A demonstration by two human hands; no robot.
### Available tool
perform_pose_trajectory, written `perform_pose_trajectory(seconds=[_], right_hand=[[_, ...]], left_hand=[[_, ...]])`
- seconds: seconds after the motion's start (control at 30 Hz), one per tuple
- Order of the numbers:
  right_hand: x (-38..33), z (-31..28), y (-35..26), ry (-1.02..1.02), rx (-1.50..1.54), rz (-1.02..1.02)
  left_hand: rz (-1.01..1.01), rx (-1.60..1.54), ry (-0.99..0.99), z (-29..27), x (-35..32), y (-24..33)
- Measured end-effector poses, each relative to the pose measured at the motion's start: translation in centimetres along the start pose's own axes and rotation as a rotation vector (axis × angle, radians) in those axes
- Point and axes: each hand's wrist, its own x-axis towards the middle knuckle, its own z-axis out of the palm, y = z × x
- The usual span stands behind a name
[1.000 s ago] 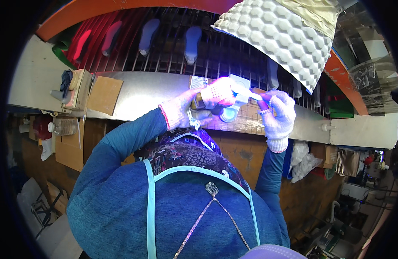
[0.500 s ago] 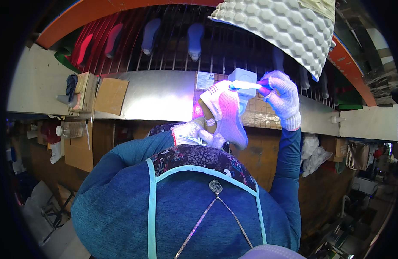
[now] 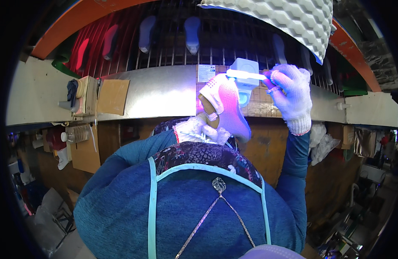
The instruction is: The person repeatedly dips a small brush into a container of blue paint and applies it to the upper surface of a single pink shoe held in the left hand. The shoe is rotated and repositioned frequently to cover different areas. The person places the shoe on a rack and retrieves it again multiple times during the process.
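Note:
A light-coloured shoe (image 3: 233,108), its textured sole turned toward the right, is held up in front of me with its brown inside showing. My left hand (image 3: 203,130), in a knitted glove, is closed around the shoe's lower end. My right hand (image 3: 291,93), also gloved, pinches a slim white brush-like tool (image 3: 249,75) whose far end meets the shoe's upper end. Strong violet light washes out the tool's tip. Directly behind the tool stands a pale block-shaped container (image 3: 245,65) on the bench.
Beyond the metal bench (image 3: 164,95), several shoe soles (image 3: 192,35) lie on a rack of rods under red and blue light. A white dimpled sheet (image 3: 285,21) overhangs at upper right. Cardboard (image 3: 114,96) lies on the left, with a clear bottle (image 3: 77,134) below it.
My right hand has shifted slightly right and down, the tool still reaching the shoe's upper end. The view has shifted a little; the left hand keeps its hold.

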Motion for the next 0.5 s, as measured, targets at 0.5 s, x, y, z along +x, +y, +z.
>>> perform_pose_trajectory(seconds=[0.5], right_hand=[[-8.1,7.1,-2.2,0.09,0.673,0.6]], left_hand=[[-0.021,0.009,-0.017,-1.0,-0.6,-0.2]])
